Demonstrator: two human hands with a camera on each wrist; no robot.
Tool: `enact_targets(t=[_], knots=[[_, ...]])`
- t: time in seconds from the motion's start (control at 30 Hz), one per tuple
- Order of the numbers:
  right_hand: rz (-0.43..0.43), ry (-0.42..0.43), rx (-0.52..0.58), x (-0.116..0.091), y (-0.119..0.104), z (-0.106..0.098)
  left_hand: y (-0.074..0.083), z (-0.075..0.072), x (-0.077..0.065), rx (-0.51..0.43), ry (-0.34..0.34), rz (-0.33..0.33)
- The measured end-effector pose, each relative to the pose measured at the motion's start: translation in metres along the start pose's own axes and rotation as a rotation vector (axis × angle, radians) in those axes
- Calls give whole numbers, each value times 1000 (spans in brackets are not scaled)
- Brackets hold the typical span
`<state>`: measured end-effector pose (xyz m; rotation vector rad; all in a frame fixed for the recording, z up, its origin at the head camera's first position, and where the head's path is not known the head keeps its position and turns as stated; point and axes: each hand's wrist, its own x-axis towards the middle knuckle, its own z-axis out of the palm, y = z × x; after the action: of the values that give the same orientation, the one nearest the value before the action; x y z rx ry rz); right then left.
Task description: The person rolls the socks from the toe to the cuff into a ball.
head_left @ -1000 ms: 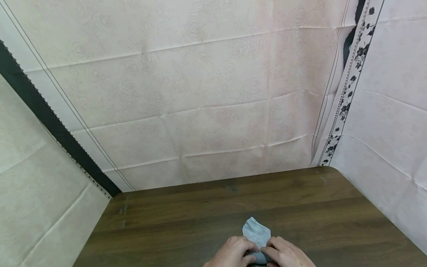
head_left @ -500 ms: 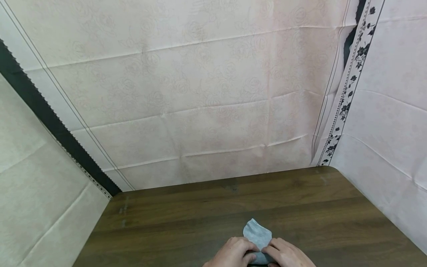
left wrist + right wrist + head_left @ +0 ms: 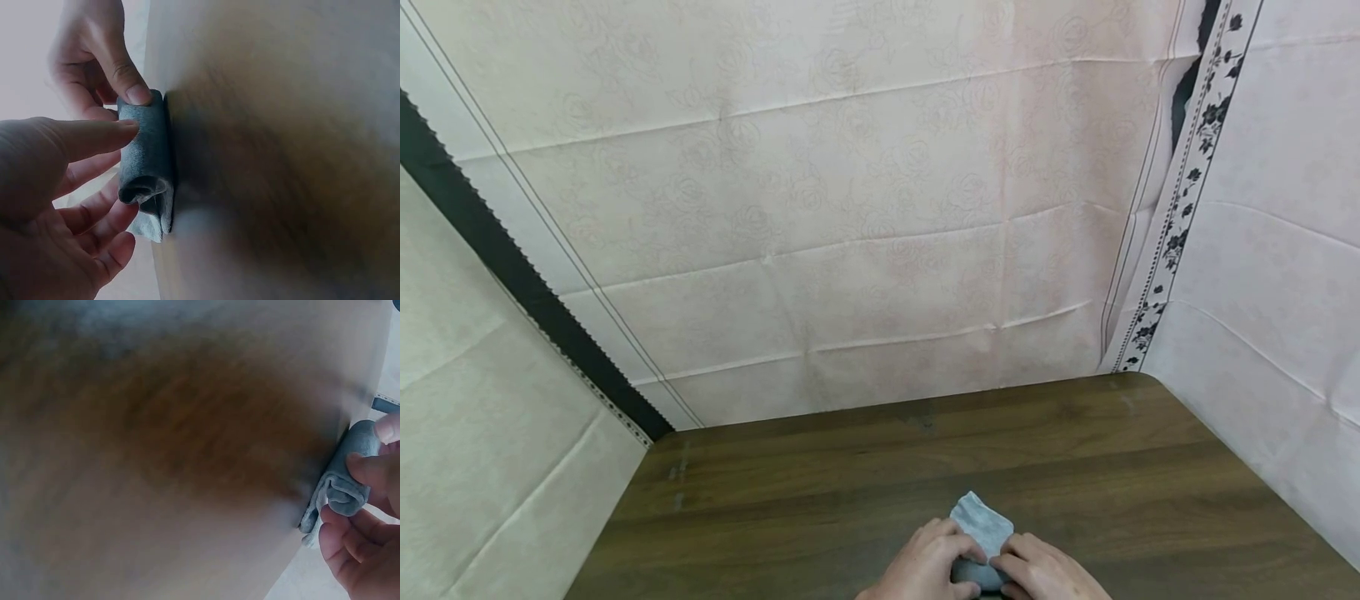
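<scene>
A small blue-grey cloth [image 3: 981, 525] lies on the wooden table at the bottom of the head view, its near part rolled up and its far end flat as a pale flap. My left hand [image 3: 931, 560] grips the left end of the roll, thumb on the near side and fingers over the top. On the right end, my right hand [image 3: 1047, 568] pinches it with thumb and fingers. Spiral layers show at the end of the rolled cloth [image 3: 147, 150] in the left wrist view. From the right wrist, the rolled cloth [image 3: 350, 478] shows the right thumb pressed against it.
The dark wood-grain table [image 3: 850, 483] spreads out beyond and beside the hands. Pale patterned sheets with creases, such as the back sheet [image 3: 865, 208], rise as walls at the back, left and right. A dark strip [image 3: 535, 258] runs between two sheets on the left.
The left fingers have shifted up and spread, with the left thumb lower, so more of the roll shows between the hands. The flap has moved slightly right; the right hand is almost unmoved.
</scene>
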<state>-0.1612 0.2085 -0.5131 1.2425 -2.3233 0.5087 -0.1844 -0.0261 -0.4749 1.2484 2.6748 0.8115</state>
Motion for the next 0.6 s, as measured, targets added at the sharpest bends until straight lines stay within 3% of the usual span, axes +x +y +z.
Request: enact_targets(t=[0.27, 0.6], knots=[[6, 14, -30, 0, -1, 1, -2, 2, 2, -19, -42, -23], [-8, 26, -37, 1, 0, 2, -2, 3, 6, 29, -52, -30]])
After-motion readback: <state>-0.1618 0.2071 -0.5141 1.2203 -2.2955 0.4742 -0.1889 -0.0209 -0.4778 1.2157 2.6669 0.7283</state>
